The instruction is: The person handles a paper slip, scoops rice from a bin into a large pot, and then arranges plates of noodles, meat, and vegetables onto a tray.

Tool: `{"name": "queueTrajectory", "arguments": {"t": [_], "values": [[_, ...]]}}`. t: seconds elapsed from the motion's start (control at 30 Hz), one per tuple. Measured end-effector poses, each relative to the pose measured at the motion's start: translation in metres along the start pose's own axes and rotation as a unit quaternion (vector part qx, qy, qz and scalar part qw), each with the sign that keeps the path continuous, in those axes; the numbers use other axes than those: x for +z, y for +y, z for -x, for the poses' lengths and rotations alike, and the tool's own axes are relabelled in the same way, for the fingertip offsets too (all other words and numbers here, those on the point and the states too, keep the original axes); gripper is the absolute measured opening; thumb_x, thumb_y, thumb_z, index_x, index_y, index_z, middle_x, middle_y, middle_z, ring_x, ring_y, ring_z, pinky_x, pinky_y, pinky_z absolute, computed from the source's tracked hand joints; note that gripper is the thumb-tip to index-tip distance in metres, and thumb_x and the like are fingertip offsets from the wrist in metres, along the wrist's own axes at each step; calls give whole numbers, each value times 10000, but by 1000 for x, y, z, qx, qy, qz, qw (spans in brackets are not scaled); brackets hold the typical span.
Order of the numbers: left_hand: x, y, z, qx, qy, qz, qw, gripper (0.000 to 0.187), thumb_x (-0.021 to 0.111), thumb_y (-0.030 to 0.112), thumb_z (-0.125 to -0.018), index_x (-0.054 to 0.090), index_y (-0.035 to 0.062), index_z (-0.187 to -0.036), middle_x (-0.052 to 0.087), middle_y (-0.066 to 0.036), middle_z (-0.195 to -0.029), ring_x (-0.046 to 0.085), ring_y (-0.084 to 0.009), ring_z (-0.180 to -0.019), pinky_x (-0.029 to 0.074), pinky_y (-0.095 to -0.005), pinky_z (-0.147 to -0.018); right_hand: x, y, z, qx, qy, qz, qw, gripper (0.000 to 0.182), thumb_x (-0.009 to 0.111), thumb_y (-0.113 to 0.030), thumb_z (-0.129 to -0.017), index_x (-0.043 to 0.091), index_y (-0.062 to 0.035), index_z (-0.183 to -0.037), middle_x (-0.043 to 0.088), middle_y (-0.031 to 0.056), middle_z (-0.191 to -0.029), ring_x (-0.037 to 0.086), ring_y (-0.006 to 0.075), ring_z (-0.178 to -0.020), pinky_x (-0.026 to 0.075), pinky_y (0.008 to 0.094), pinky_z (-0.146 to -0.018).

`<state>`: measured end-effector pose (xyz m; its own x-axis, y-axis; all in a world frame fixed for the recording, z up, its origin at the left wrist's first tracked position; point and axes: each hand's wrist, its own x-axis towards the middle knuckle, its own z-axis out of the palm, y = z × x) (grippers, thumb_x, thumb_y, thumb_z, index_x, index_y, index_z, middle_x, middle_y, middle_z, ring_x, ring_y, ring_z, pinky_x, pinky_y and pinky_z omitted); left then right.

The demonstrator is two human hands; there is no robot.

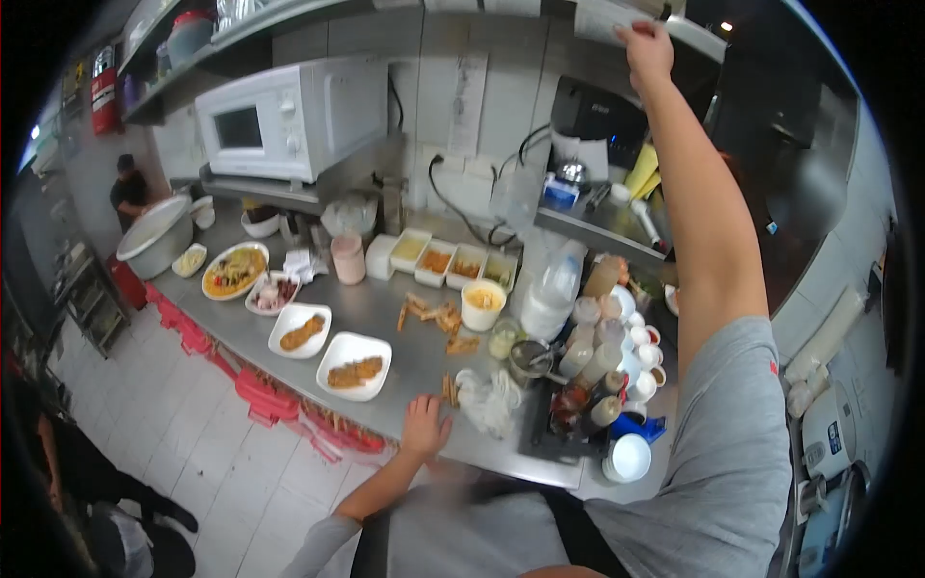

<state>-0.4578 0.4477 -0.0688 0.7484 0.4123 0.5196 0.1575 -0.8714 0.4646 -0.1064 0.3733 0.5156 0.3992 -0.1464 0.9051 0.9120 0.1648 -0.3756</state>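
My right hand [647, 53] is raised at the top right, its fingers pinched at the edge of a white paper slip [605, 21] hanging from the shelf. Resting flat on the front edge of the steel counter [371, 409], my left hand [424, 426] has its fingers stretched out and holds nothing. Beside it lie a crumpled clear plastic bag [488, 403] and small brown strips [449, 388]. Up and left of that hand, two white square bowls [383, 348] [275, 339] each hold a browned fried piece.
A white microwave [294, 120] stands at the back left. Sauce bottles [599, 366] and small cups [644, 358] crowd the right side. A printer [597, 111] sits above them. One person [130, 188] works at the far left; another [106, 482] is at lower left.
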Motion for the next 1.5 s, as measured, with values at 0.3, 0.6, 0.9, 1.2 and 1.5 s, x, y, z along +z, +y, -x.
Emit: {"name": "queueTrajectory", "arguments": {"t": [0.3, 0.6, 0.9, 1.2, 1.5], "values": [[-35, -32, 33, -162, 210, 129, 956, 286, 547, 42, -748, 479, 7, -1023, 465, -191, -1050, 426, -359, -1007, 340, -418, -887, -18, -63, 441, 441, -417, -235, 759, 384, 549, 78, -730, 625, -94, -1065, 611, 4, -834, 505, 62, -673, 422, 202, -600], [-44, -40, 37, -102, 97, 18, 990, 280, 641, 109, -681, 588, 115, -956, 495, -122, -980, 444, -305, -989, 362, -412, -848, -75, 8, 634, 334, -461, -17, 822, 390, 597, 32, -683, 638, -143, -1030, 603, 79, -933, 551, 164, -723, 442, 266, -648], [-35, -35, 28, -150, 41, -12, 988, 292, 678, 126, -671, 588, 128, -948, 482, -129, -1010, 427, -325, -997, 355, -412, -870, -80, 6, 640, 300, -437, -5, 848, 367, 588, 3, -699, 619, -130, -1039, 584, 111, -1006, 566, 243, -754, 456, 302, -685], [-30, -33, 29, -158, 30, -41, 986, 313, 690, 106, -662, 590, 124, -958, 481, -143, -1029, 429, -331, -999, 354, -412, -881, -81, 14, 644, 289, -432, -20, 854, 363, 567, -18, -696, 610, -114, -1044, 567, 155, -1046, 534, 316, -980, 431, 354, -839], [-33, -18, 21, -185, -13, -70, 980, 329, 661, 71, -675, 608, 218, -964, 463, -107, -1028, 422, -316, -1014, 362, -414, -880, -82, 13, 645, 238, -426, 13, 873, 372, 530, -29, -687, 609, -91, -1045, 555, 190, -1074, 524, 335, -1002, 419, 374, -876]]}}
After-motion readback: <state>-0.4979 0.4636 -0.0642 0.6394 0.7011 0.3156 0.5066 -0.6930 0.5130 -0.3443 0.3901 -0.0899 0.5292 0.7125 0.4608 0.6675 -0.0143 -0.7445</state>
